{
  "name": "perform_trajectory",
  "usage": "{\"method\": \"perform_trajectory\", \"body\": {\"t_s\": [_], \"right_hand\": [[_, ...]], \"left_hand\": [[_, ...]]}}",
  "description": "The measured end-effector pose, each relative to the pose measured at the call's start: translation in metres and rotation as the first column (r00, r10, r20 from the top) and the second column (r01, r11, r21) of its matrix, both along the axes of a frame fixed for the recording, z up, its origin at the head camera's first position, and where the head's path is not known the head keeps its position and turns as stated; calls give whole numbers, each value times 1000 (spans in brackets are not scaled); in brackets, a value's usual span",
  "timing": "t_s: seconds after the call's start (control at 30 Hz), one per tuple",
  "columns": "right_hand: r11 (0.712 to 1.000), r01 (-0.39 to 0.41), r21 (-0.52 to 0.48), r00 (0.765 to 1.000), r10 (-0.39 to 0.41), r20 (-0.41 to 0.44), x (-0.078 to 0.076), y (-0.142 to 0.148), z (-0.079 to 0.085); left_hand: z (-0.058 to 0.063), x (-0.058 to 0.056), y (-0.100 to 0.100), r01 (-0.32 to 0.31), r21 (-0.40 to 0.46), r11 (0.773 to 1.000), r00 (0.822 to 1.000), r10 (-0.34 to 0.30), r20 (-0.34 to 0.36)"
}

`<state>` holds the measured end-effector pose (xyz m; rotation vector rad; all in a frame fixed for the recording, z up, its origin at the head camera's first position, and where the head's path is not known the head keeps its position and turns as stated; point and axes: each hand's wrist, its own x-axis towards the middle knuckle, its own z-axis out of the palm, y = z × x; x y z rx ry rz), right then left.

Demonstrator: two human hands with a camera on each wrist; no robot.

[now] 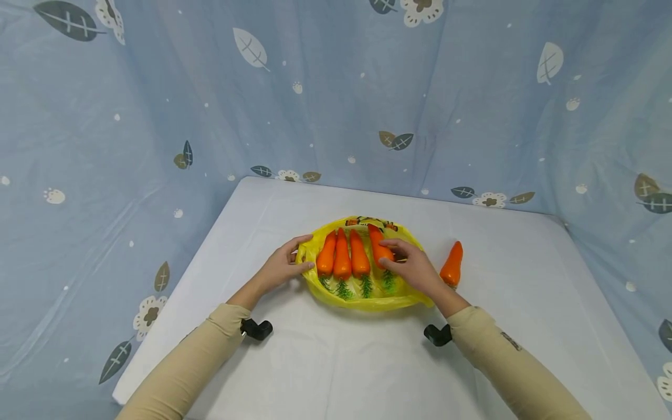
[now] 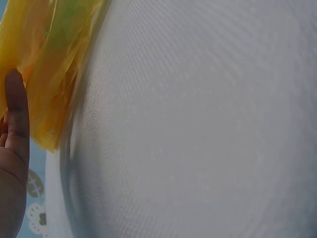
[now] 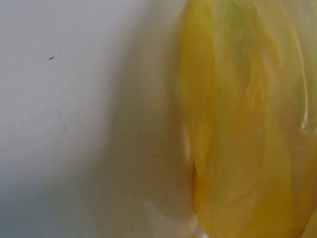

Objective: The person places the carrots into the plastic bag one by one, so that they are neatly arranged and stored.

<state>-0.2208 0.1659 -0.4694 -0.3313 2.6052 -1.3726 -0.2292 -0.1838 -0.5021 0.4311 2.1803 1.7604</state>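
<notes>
A yellow plastic bag (image 1: 343, 302) lies spread on the table, its rim folded into an oval. Inside sit several orange carrots (image 1: 342, 256) with green tops, side by side. My left hand (image 1: 283, 262) holds the bag's left rim, and its thumb lies against the plastic in the left wrist view. With thumb and fingers, my right hand (image 1: 415, 267) grips the rightmost carrot in the bag (image 1: 379, 248), its tip pointing away from me. In the right wrist view the bag (image 3: 252, 148) fills the right side, and the hand does not show.
Another carrot (image 1: 452, 265) lies on the white table (image 1: 525, 326), right of the bag and partly behind the right wrist. A blue patterned curtain (image 1: 336, 105) hangs behind and beside the table. Black wrist mounts (image 1: 257, 329) stick out from both sleeves.
</notes>
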Motion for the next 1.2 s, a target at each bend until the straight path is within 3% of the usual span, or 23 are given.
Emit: {"method": "perform_trajectory", "body": {"t_s": [0.3, 0.57, 0.7, 0.9, 1.13, 1.2], "right_hand": [[998, -26, 58, 999, 25, 22, -2, -3, -7], [991, -56, 118, 996, 48, 70, -3, -6, -14], [990, -73, 122, 994, 63, 86, -2, -5, -14], [988, -106, 111, 992, 97, 78, -3, -5, -19], [989, -98, 114, 993, 90, 77, 0, -6, -19], [989, -95, 114, 993, 85, 86, 0, -7, -19]], "left_hand": [[1, 0, 0, -10, -16, 1000, 1000, 10, 16], [26, 12, 5, 0, -6, 1000, 1000, 0, 9], [28, 13, 5, -4, -15, 1000, 1000, 4, 3], [29, 11, 4, -7, -26, 1000, 1000, 7, 7], [4, -1, 0, -16, -27, 1000, 1000, 16, 5], [3, -1, -1, -15, -16, 1000, 1000, 15, 1]]}}
